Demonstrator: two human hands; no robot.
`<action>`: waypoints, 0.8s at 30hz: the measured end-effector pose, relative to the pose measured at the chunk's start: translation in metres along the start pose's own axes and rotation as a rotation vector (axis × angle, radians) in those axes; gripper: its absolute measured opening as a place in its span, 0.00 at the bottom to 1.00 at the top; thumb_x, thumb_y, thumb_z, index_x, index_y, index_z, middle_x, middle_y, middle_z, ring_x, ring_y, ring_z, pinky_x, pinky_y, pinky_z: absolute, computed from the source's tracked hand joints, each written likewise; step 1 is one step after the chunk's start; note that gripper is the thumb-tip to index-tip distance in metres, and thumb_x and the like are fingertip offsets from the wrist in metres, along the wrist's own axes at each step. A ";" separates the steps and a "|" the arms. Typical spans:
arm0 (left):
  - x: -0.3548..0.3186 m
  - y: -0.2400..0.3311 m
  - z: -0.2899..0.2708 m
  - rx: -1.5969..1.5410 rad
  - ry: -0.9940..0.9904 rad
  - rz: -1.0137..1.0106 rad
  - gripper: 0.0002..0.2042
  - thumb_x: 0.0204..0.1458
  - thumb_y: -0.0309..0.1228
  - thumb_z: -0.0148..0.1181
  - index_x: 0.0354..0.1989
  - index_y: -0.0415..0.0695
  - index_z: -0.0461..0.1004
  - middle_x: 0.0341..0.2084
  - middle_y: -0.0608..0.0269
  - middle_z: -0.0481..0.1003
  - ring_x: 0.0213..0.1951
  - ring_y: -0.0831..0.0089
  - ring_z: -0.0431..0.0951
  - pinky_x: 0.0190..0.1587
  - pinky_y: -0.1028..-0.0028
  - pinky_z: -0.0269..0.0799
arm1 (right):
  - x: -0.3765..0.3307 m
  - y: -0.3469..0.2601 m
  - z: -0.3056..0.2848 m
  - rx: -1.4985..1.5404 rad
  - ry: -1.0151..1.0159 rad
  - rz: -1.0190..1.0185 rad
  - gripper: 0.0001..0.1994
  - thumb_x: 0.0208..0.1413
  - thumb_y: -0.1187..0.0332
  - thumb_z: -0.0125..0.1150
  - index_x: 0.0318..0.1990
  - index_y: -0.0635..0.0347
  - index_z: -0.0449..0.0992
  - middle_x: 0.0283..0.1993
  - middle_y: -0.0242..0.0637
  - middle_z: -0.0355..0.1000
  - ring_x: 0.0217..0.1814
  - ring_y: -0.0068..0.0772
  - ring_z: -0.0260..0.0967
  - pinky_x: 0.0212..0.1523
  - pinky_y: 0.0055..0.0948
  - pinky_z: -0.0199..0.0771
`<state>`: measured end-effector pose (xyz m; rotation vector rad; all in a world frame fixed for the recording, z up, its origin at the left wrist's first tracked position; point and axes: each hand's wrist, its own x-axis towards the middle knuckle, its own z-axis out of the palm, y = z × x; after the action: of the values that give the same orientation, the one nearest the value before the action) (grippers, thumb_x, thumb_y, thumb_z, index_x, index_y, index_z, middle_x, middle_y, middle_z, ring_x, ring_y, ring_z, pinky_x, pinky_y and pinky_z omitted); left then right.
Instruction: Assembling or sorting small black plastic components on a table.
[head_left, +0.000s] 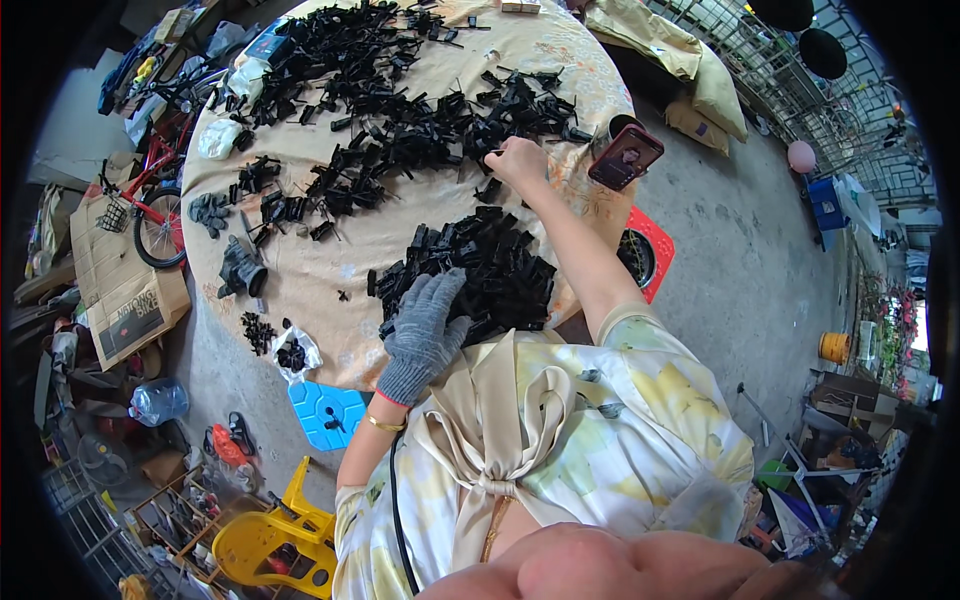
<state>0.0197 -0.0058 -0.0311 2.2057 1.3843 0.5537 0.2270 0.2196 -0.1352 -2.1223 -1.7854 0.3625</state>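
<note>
My left hand [428, 325], in a grey knitted glove, lies with its fingers stretched out over the left side of a dense pile of black plastic parts [490, 270] at the table's near edge. My bare right hand [518, 163] reaches farther out, to the right edge of a long scatter of loose black parts [420, 130]. Its fingers are curled together, and what they hold, if anything, is hidden. Many of the scattered parts have thin rods sticking out. A patterned beige cloth [400, 215] covers the round table under all of them.
A phone [627, 157] stands upright at the table's right edge, above a red stool [655, 245]. Grey gloves [242, 268], a white bag of small black pieces [297, 352] and a blue stool [328, 415] are to the left. A yellow plastic chair [275, 540] stands lower left.
</note>
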 end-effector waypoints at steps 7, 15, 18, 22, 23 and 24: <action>0.003 -0.023 0.002 -0.236 0.190 -0.056 0.27 0.40 0.23 0.60 0.53 0.39 0.61 0.49 0.50 0.66 0.52 0.55 0.64 0.55 0.65 0.59 | -0.020 0.010 -0.045 0.080 -0.048 -0.102 0.18 0.32 0.54 0.59 0.27 0.59 0.78 0.27 0.43 0.74 0.31 0.40 0.73 0.33 0.33 0.72; 0.053 -0.023 -0.002 -0.289 0.386 -0.049 0.29 0.44 0.23 0.59 0.57 0.39 0.57 0.53 0.48 0.62 0.53 0.60 0.65 0.55 0.69 0.60 | -0.072 -0.029 -0.094 0.812 -0.709 -0.168 0.10 0.43 0.67 0.65 0.30 0.63 0.76 0.23 0.27 0.71 0.24 0.13 0.64 0.25 0.14 0.62; 0.055 -0.025 0.003 -0.825 0.260 -0.234 0.24 0.48 0.20 0.55 0.55 0.37 0.59 0.45 0.56 0.69 0.47 0.71 0.69 0.51 0.74 0.63 | -0.098 -0.041 -0.100 0.962 -0.839 -0.166 0.09 0.44 0.67 0.64 0.31 0.63 0.76 0.23 0.25 0.69 0.24 0.12 0.62 0.25 0.13 0.61; 0.045 -0.012 -0.005 -0.964 0.321 -0.181 0.16 0.49 0.20 0.54 0.48 0.36 0.64 0.41 0.58 0.71 0.44 0.75 0.70 0.49 0.76 0.64 | -0.128 -0.056 -0.104 1.156 -0.678 -0.164 0.12 0.43 0.65 0.66 0.33 0.62 0.76 0.21 0.22 0.67 0.23 0.09 0.58 0.24 0.12 0.57; 0.043 -0.010 -0.006 -0.966 0.316 -0.179 0.16 0.49 0.20 0.54 0.48 0.36 0.64 0.41 0.58 0.71 0.44 0.75 0.70 0.49 0.76 0.64 | -0.135 -0.059 -0.108 1.220 -0.609 -0.208 0.11 0.43 0.67 0.67 0.33 0.63 0.76 0.21 0.22 0.67 0.23 0.08 0.58 0.24 0.12 0.57; 0.041 -0.008 -0.006 -1.059 0.289 -0.231 0.17 0.49 0.20 0.54 0.49 0.36 0.64 0.42 0.59 0.71 0.44 0.75 0.70 0.49 0.76 0.64 | -0.140 -0.060 -0.107 1.269 -0.597 -0.196 0.11 0.42 0.70 0.67 0.34 0.63 0.76 0.23 0.22 0.68 0.23 0.08 0.58 0.24 0.12 0.58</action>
<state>0.0271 0.0355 -0.0276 1.1308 1.0547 1.2003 0.1921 0.0802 -0.0166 -0.9500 -1.3061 1.6485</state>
